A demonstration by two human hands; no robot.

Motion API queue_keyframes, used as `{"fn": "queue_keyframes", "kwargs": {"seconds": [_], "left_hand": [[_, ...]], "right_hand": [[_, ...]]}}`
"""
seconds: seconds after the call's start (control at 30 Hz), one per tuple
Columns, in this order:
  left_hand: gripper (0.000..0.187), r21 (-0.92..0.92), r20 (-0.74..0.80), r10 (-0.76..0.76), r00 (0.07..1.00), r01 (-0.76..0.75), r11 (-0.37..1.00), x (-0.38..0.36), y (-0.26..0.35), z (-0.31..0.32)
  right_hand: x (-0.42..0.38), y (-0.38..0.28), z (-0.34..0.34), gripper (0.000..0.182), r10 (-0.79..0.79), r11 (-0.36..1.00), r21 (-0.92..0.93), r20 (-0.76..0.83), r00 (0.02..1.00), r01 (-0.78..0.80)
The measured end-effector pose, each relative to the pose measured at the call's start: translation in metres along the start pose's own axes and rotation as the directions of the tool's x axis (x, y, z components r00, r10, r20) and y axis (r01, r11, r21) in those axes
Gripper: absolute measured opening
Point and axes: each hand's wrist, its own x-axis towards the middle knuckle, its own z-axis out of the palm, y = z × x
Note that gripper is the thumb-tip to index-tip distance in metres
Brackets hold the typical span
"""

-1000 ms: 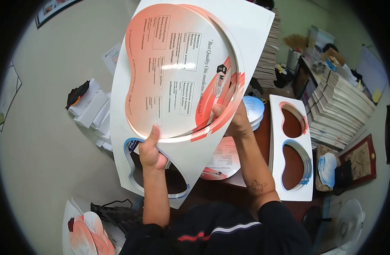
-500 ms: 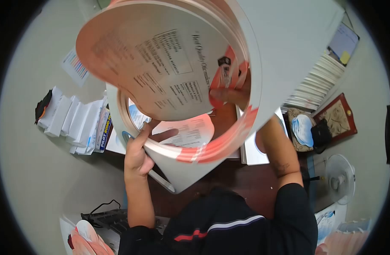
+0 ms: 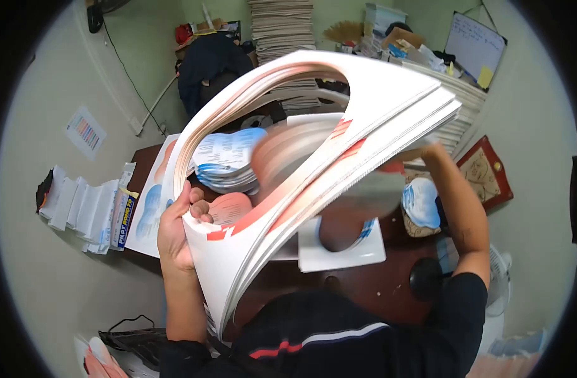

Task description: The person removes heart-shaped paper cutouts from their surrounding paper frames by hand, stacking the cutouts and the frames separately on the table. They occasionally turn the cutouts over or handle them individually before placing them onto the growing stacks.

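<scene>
White sheets (image 3: 389, 82) with a large, partly red-edged hole tilt, fanned at one side. Pinkish cut-outs (image 3: 288, 157) show blurred through it

White cut-out sheets (image 3: 389, 82) are held tilted above the desk (image 3: 395, 280), their near-left edge gripped by the left hand (image 3: 184, 230). The right hand (image 3: 415, 153) is blurred and partly hidden by the sheets; grip unreadable. Pink pieces (image 3: 279, 160), motion-blurred, are seen through the opening. Blue-printed pieces (image 3: 228, 154) are stacked on the desk, with a pink printed piece (image 3: 230, 208) placed just beside. A blue-edged cut-out sheet (image 3: 367, 251) is laid nearer the body.
</scene>
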Motion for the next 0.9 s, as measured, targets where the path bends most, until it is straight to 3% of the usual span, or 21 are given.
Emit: {"fn": "queue_keyframes", "kwargs": {"seconds": [0.13,0.17,0.2,0.27,0.33,0.4,0.47,0.53,0.6,0.67,0.73,0.8,0.83,0.9], "left_hand": [[0.036,0.022,-0.099,0.034,0.995,-0.032,0.999,0.076,-0.032,0.033],[0.038,0.095,-0.05,0.083,0.995,-0.078,0.992,0.102,-0.039,0.037],[0.039,0.166,0.001,0.127,0.992,-0.125,0.978,0.128,-0.047,0.041],[0.037,0.018,-0.195,0.161,0.968,-0.16,0.987,0.175,-0.068,0.07],[0.034,-0.081,-0.165,0.128,0.978,-0.143,0.986,0.219,-0.09,0.08],[0.032,-0.086,-0.354,0.243,0.903,-0.29,0.953,0.264,-0.113,0.078],[0.032,-0.115,-0.392,0.278,0.877,-0.347,0.931,0.31,-0.132,0.052],[0.029,-0.163,-0.437,0.293,0.85,-0.395,0.904,0.353,-0.152,0.014],[0.026,-0.095,-0.561,0.323,0.762,-0.447,0.89,0.384,-0.186,-0.019],[0.026,-0.135,-0.669,0.304,0.679,-0.512,0.848,0.421,-0.221,-0.095],[0.031,-0.062,-0.733,0.312,0.605,-0.516,0.854,0.434,-0.26,-0.158],[0.04,-0.001,-0.79,0.248,0.561,-0.405,0.914,0.423,-0.296,-0.183],[0.048,0.065,-0.777,0.238,0.583,-0.302,0.951,0.415,-0.308,-0.194],[0.061,0.078,-0.737,0.242,0.631,-0.276,0.958,0.404,-0.317,-0.206]], "right_hand": [[-0.031,0.097,-0.024,0.036,0.258,0.965,-0.095,0.211,0.943,-0.243],[-0.04,0.124,-0.033,0.032,0.35,0.933,-0.175,0.254,0.901,-0.313],[-0.053,0.161,-0.038,0.024,0.228,0.972,-0.103,0.188,0.955,-0.211],[-0.08,0.193,-0.053,0.018,0.21,0.973,0.073,0.105,0.972,-0.218],[-0.11,0.223,-0.065,0.019,0.268,0.952,0.17,-0.06,0.961,-0.255],[-0.139,0.257,-0.074,0.027,0.356,0.893,0.338,-0.128,0.926,-0.296],[-0.165,0.27,-0.08,0.028,0.452,0.815,0.502,-0.241,0.859,-0.288],[-0.183,0.293,-0.084,0.03,0.479,0.767,0.587,-0.258,0.839,-0.258],[-0.189,0.308,-0.078,0.033,0.496,0.738,0.635,-0.279,0.822,-0.229],[-0.196,0.321,-0.075,0.036,0.505,0.734,0.645,-0.31,0.806,-0.212],[-0.201,0.332,-0.072,0.044,0.511,0.692,0.7,-0.302,0.805,-0.177],[-0.202,0.329,-0.064,0.045,0.511,0.658,0.741,-0.308,0.802,-0.135],[-0.2,0.323,-0.06,0.044,0.498,0.63,0.772,-0.314,0.808,-0.088],[-0.195,0.321,-0.049,0.047,0.469,0.546,0.838,-0.305,0.829,0.0]]}}
